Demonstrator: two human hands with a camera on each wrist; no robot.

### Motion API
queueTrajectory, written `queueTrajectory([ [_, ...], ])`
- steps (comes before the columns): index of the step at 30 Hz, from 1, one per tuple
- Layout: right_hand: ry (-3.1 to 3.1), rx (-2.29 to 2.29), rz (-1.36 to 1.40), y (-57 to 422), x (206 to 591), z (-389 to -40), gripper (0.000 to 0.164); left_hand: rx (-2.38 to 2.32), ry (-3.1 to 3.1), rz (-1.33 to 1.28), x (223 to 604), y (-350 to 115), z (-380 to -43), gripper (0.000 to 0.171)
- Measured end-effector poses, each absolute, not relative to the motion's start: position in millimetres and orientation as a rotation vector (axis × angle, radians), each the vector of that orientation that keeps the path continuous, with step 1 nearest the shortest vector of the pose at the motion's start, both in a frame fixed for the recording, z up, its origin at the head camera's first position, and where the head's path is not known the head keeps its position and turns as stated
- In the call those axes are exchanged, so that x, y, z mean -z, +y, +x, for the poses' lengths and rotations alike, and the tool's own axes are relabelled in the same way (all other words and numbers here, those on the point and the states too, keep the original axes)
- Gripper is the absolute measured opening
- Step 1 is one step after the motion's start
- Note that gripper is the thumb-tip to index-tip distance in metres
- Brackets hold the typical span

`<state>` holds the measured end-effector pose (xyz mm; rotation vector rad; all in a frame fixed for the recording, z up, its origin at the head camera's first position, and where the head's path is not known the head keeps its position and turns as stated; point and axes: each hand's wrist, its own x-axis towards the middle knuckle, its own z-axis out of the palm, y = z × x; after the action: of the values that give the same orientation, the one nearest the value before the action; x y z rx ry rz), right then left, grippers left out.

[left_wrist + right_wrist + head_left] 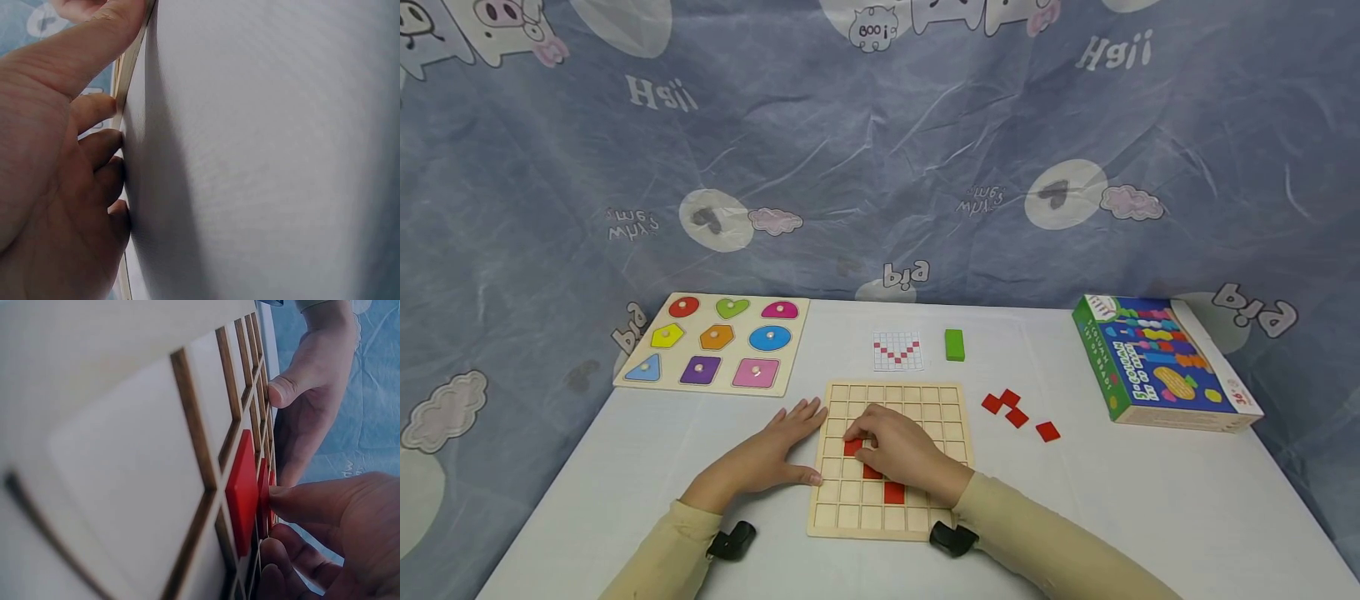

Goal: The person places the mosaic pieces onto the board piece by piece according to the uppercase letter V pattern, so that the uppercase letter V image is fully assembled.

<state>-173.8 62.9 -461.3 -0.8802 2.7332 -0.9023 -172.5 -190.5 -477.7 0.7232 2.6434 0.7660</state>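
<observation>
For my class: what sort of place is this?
Probably a children's play or learning table: a wooden grid board with red tiles, a shape puzzle, and a cartoon-printed backdrop.

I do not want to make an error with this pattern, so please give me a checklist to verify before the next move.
1. Board steadied: ok. The left hand touches the left edge of the pale wooden grid board.
2. Pattern visible: ok. The white square card with a red V lies uncovered beyond the board.
3. Upper-left red square tile flat in its cell: cannot tell. The right hand has its fingers and thumb on it.
4. Spare tiles available: ok. Four loose red square tiles lie right of the board.
5. V complete on board: not ok. Three tiles show in a diagonal, and the leftmost column is bare.
</observation>
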Motion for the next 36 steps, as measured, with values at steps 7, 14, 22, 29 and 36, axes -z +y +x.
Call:
queueTrajectory([
  [7, 2.738, 0.903, -0.899, 63, 462, -175, 0.021, -0.765, 2.646, 0.723, 478, -191, -173, 0.104],
  [14, 2.736, 0.924, -0.893, 64, 463, -175, 0.022, -0.760, 2.650, 0.722, 478, -190, -172, 0.104],
  [22, 2.726, 0.965, -0.850, 68, 460, -174, 0.021, -0.757, 2.650, 0.715, 476, -189, -172, 0.104],
  [29, 2.708, 1.024, -0.789, 75, 456, -171, 0.019, -0.749, 2.650, 0.701, 475, -188, -172, 0.104],
  [36, 2.718, 1.042, -0.754, 85, 457, -169, 0.018, -0.756, 2.655, 0.684, 476, -188, -171, 0.104],
])
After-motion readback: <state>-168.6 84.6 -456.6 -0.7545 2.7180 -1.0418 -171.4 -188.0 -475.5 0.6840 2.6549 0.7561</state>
